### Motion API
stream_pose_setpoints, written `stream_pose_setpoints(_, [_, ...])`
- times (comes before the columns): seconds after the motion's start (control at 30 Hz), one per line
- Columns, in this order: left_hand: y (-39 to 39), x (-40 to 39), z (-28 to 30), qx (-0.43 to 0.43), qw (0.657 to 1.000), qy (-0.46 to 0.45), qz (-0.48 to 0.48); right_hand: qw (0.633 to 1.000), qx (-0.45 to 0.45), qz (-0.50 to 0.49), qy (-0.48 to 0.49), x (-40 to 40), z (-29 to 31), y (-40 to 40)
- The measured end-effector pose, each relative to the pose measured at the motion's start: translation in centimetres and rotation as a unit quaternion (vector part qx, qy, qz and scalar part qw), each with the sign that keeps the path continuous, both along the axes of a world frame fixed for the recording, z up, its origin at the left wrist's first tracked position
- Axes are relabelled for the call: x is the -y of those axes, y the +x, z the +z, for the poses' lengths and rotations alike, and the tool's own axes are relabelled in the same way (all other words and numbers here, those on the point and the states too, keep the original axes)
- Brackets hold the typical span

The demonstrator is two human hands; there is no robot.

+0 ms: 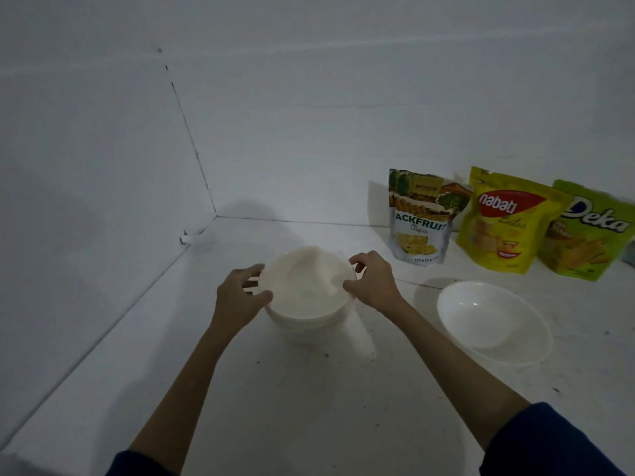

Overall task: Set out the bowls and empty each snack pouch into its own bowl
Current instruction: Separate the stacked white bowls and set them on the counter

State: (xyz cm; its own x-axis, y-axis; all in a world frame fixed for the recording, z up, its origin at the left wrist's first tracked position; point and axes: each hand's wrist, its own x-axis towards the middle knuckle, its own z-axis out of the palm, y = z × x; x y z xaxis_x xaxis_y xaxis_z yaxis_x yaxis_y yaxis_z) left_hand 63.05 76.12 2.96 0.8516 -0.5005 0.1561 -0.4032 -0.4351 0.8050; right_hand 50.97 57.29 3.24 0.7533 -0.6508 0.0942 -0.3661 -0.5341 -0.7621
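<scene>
A stack of white bowls (305, 293) stands on the white surface in the middle. My left hand (242, 297) grips the top bowl's left rim and my right hand (372, 281) pinches its right rim. The top bowl sits tilted and slightly raised over the ones below. A single white bowl (494, 321) rests empty to the right. Three snack pouches stand upright against the back wall: a jackfruit chips pouch (421, 221), a yellow Nabati pouch (503, 221) and a green Deka pouch (589, 231).
White walls meet in a corner (214, 214) at the back left, close behind the stack. The white surface (309, 389) in front of the bowls shows small dark specks. A dark object (630, 249) peeks in at the right edge.
</scene>
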Motion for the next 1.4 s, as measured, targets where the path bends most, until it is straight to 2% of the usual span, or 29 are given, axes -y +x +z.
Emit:
stream_pose_setpoints(0.17, [0.7, -0.1, 0.6, -0.057, 0.997, -0.052, -0.003, 0.994, 0.082, -0.028, 0.064, -0.3, 0.9, 0.0])
stream_pose_setpoints(0.3, [0.7, -0.1, 0.8, -0.07, 0.996, -0.058, -0.01, 0.986, 0.122, -0.031, 0.113, -0.5, 1.7, -0.5])
stream_pose_setpoints(0.5, [-0.5, 1.2, 3.0, -0.083, 0.989, -0.121, -0.023, 0.962, 0.202, -0.058, 0.177, -0.6, 3.2, -1.8])
stream_pose_setpoints(0.77, [-7.7, 9.4, 6.4, -0.122, 0.961, -0.177, -0.173, 0.934, 0.267, -0.174, 0.159, 4.9, 5.9, -12.3])
stream_pose_setpoints(0.9, [-14.5, 16.3, 5.6, -0.159, 0.944, -0.165, -0.237, 0.919, 0.269, -0.236, 0.164, 9.4, 5.2, -20.7])
stream_pose_setpoints(1.07, [-24.1, 24.6, 2.7, -0.232, 0.924, -0.154, -0.261, 0.908, 0.247, -0.288, 0.178, 16.0, 2.6, -31.2])
stream_pose_setpoints(1.23, [-31.5, 31.4, -1.5, -0.265, 0.924, -0.142, -0.237, 0.912, 0.211, -0.291, 0.195, 22.7, -1.0, -38.4])
stream_pose_setpoints(1.4, [-35.6, 35.0, -4.9, -0.306, 0.924, -0.119, -0.196, 0.912, 0.173, -0.29, 0.231, 26.8, -4.0, -41.8])
